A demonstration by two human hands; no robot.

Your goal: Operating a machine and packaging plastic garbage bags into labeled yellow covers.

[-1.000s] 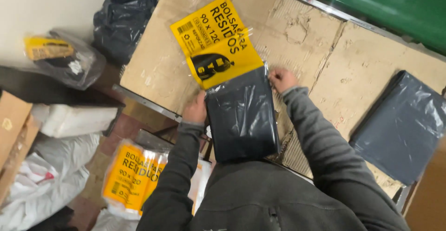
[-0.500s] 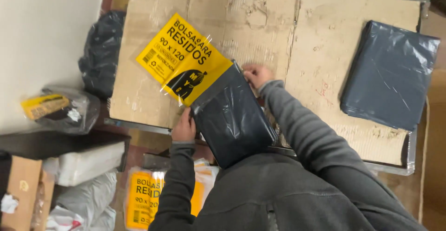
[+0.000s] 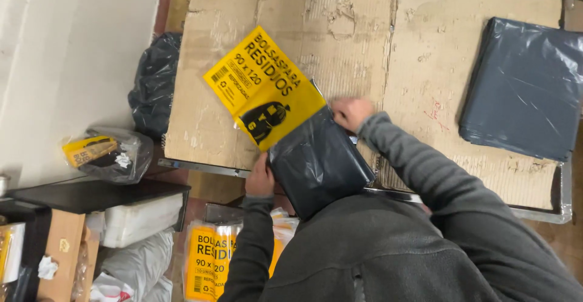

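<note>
Grey bag pack (image 3: pixel 319 162) btwn hands: left hand (image 3: pixel 261 177) fingers gripping edge, right hand (image 3: pixel 351 112) fingers curled on top corner.

Both arms reach forward from the body, sleeved in dark grey fleece to the wrists. Left hand (image 3: pixel 260 179) — held close in, near the chest, forearm running almost straight up from the lower edge of view; fingers curled in a grip, back of the hand toward the camera. Right hand (image 3: pixel 351 112) — set farther out and higher, arm bent at the elbow and angled in from the right; fingers bent downward, knuckles up, fingertips not visible. The hands sit apart, not touching.
</note>
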